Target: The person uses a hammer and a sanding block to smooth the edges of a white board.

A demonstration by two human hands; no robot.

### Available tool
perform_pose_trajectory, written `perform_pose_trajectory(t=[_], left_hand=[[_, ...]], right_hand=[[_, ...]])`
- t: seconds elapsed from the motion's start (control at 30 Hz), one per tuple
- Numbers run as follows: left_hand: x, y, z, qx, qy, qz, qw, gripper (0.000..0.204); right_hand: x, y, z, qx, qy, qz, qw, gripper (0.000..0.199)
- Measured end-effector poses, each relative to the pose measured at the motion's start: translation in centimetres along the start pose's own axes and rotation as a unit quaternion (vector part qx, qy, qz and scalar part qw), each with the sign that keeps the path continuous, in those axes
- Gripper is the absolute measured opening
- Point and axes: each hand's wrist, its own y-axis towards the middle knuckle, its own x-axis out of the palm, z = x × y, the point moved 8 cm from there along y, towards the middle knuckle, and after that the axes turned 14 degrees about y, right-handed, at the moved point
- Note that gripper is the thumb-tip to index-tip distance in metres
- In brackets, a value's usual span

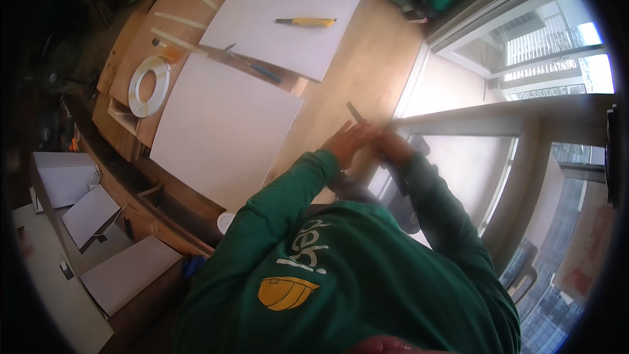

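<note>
A white roll [145,109] lies near the bench's [177,5] left edge, a yellow cutter [306,22] on a panel [282,0] farther right. Past the right edge, the left hand [347,143], back up, meets a slim tool [356,112] and the right hand [395,149]; the tool points away, long axis slanting leftward; whose grip holds it, I cannot tell.

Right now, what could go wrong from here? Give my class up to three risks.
The left hand and right hand are close together at a slim tool; if it is sharp, which is unclear, a slip might cut.
The yellow cutter lies loose on the far board; a bump could send it sliding.
The blue tool lies by the gap between far board and near board; dragging it might scratch them.
</note>
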Motion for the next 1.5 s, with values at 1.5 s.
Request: perform_pose_trajectory(t=[1.5], left_hand=[[-6.8, 2.5, -37.4, -0.687, -0.071, -0.028, 0.723, 0.045]], right_hand=[[-37.8, 33.8, -6.0, 0.256, -0.391, -0.054, 0.883, 0.058]])
